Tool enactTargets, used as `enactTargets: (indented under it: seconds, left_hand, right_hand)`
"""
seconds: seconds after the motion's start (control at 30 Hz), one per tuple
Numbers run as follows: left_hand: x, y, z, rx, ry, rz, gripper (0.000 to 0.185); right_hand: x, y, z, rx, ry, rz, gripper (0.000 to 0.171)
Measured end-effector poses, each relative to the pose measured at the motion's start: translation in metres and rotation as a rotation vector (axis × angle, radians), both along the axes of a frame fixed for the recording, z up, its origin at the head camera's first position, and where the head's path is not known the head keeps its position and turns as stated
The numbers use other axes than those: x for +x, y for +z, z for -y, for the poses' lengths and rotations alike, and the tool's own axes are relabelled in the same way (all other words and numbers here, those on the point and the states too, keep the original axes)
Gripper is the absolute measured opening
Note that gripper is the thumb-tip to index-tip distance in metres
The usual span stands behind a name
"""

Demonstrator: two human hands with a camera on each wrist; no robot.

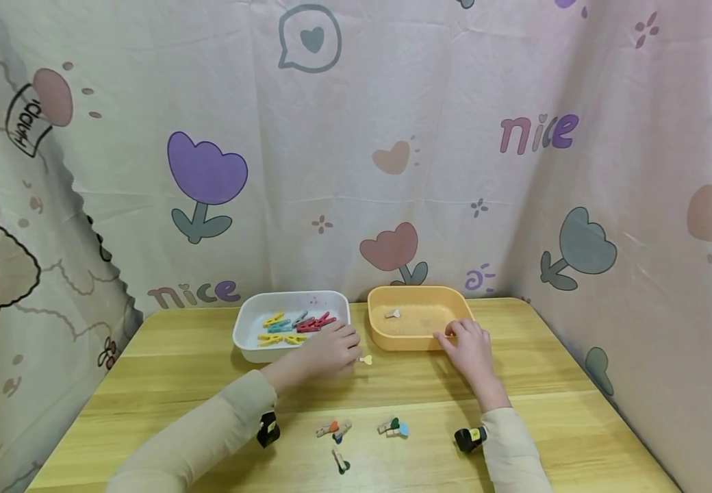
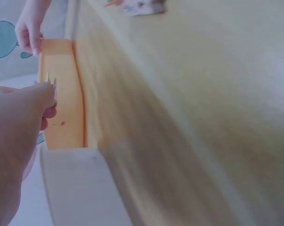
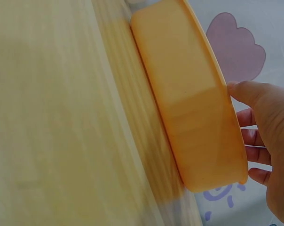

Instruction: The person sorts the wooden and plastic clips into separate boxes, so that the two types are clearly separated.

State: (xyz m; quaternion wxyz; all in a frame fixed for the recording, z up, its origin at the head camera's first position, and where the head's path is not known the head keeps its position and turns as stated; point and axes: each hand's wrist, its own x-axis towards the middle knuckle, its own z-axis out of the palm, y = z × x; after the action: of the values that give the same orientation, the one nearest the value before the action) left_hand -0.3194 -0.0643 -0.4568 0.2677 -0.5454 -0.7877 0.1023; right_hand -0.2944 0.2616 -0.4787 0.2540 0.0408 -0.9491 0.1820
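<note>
On the wooden worktop (image 1: pixel 516 383) I see two trays side by side at the far edge: a white tray (image 1: pixel 251 346) on the left with coloured pegs (image 1: pixel 297 325) lying in it, yellow, blue, grey and red, and an orange tray (image 1: pixel 387 341) just to its right with one small pale clip (image 1: pixel 392 313) on its floor

My left hand (image 1: pixel 331 349) lies at the near right corner of the white tray, fingers curled and pinching a small pale peg (image 1: pixel 365 359) that pokes out to the right, in the gap just near of where the two trays meet. From the left wrist view the pale tips of that peg (image 2: pixel 52 87) stick up from the pinching fingers, with the orange tray's wall behind them

My right hand (image 1: pixel 469 349) rests at the near right corner of the orange tray; the right wrist view shows the thumb on the rim and the fingers (image 3: pixel 255 153) curled around the outer wall, so it grips the tray (image 3: pixel 189 103)

Nearer to me, between the two sleeves, three little groups of small clips (image 1: pixel 393 428) with coloured heart ends lie loose on the worktop, well apart from both trays
</note>
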Motion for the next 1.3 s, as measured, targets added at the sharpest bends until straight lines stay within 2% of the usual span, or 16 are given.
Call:
enactTargets:
  seconds: [0.37,0.5,0.67,0.87,1.0,1.1,1.17,1.3]
  left_hand:
    - [-0.014,0.018,-0.018,0.029,0.054,0.051,0.015]
    - [-0.021,0.021,-0.026,0.079,0.035,0.005,0.012]
    - [-0.033,0.019,-0.034,0.157,0.000,-0.058,0.010]
    - [-0.046,0.019,-0.039,0.234,0.004,-0.091,0.009]
    - [-0.054,0.020,-0.043,0.274,0.039,-0.080,0.006]
    - [-0.058,0.021,-0.047,0.291,0.094,-0.045,0.005]
    - [-0.061,0.021,-0.049,0.302,0.142,-0.020,0.006]
    - [-0.063,0.022,-0.055,0.296,0.283,0.055,0.009]
  right_hand:
    - [0.000,0.000,-0.001,-0.004,-0.002,0.019,0.030]
    - [0.000,0.001,-0.001,-0.007,-0.004,0.015,0.030]
    - [-0.001,0.000,-0.002,-0.002,-0.008,-0.002,0.030]
    - [0.000,-0.001,-0.001,0.006,-0.003,-0.010,0.029]
    - [0.000,-0.002,-0.001,0.008,0.000,-0.015,0.029]
    - [0.000,-0.002,-0.001,0.007,-0.001,-0.019,0.029]
    - [0.000,-0.002,-0.001,0.008,-0.002,-0.020,0.029]
    - [0.000,-0.002,-0.001,0.008,-0.004,-0.018,0.028]
